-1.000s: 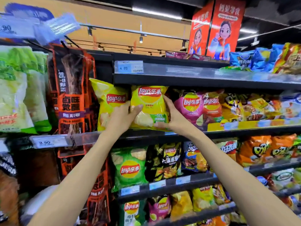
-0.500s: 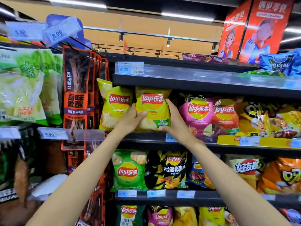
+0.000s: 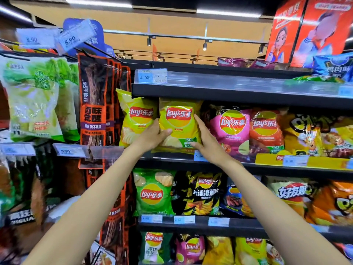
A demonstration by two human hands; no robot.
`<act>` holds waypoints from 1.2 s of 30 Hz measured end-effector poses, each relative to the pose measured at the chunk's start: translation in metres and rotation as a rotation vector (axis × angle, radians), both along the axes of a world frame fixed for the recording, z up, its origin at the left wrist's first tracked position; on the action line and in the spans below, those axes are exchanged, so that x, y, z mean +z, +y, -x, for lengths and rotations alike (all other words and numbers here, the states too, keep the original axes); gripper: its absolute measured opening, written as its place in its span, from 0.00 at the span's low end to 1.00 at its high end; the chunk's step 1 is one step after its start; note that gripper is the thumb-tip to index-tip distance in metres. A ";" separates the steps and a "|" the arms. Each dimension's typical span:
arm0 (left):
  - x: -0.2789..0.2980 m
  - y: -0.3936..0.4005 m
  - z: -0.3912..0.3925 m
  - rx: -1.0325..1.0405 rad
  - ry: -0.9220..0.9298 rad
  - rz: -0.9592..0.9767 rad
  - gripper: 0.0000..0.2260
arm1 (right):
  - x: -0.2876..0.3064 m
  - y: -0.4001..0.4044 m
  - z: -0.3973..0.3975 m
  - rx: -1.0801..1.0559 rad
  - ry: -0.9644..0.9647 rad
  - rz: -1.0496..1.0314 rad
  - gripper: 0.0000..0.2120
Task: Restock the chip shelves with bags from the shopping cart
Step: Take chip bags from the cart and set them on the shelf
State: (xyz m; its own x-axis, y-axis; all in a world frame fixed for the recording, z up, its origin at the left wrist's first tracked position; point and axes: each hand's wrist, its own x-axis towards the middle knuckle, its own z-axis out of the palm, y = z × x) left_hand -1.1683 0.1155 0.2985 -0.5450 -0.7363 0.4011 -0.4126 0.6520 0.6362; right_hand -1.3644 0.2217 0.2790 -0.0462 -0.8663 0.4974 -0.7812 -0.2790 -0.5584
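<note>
Yellow Lay's bag (image 3: 178, 125) stands upright on the 2nd shelf (image 3: 238, 165) from top, front edge at the shelf lip, w/ both hands on it. Left hand (image 3: 152, 137) is at the bag's lower-left edge: thumb laid across the front, other fingers go behind the bag & are hidden, so it grips that side. Right hand (image 3: 208, 140) is on the right edge: fingers fairly straight, flat along the side, thumb tucked at the lower-right corner by the green "-50" patch. It presses more than curls round it. Bag sits squarely between the two hands.

Just left, touching or nearly so, a 2nd yellow Lay's bag (image 3: 136, 119), tilted a bit, partly behind the left hand. To the right, pink Lay's bag (image 3: 232, 131), then orange-red Lay's bag (image 3: 265, 129). Top shelf (image 3: 229, 92) above has a clear price strip, tag reads 4.00.

Shelf below: green Lay's bag (image 3: 152, 192), black wavy-chip bag (image 3: 200, 194). Left of the unit, dark jerky packs (image 3: 93, 104) hang on pegs, beside pale green packs (image 3: 32, 96), tags 8.90. Room: shop interior, tan wall, ceiling strip & track lights, red cartoon display boxes (image 3: 309, 29) top right.
</note>
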 end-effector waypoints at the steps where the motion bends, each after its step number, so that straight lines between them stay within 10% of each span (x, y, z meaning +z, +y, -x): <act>1: 0.002 -0.001 0.000 0.011 -0.023 0.005 0.23 | 0.001 -0.001 0.000 -0.014 -0.001 -0.006 0.43; 7: 0.007 0.006 0.012 0.066 -0.200 0.012 0.38 | -0.004 0.007 0.006 -0.097 -0.033 -0.029 0.43; 23: -0.008 0.017 -0.009 0.118 -0.108 0.072 0.35 | -0.012 0.038 -0.020 -0.255 0.078 -0.072 0.43; 36: -0.055 0.089 -0.205 0.339 -0.487 0.366 0.22 | -0.062 0.051 -0.175 -0.144 0.265 -0.141 0.25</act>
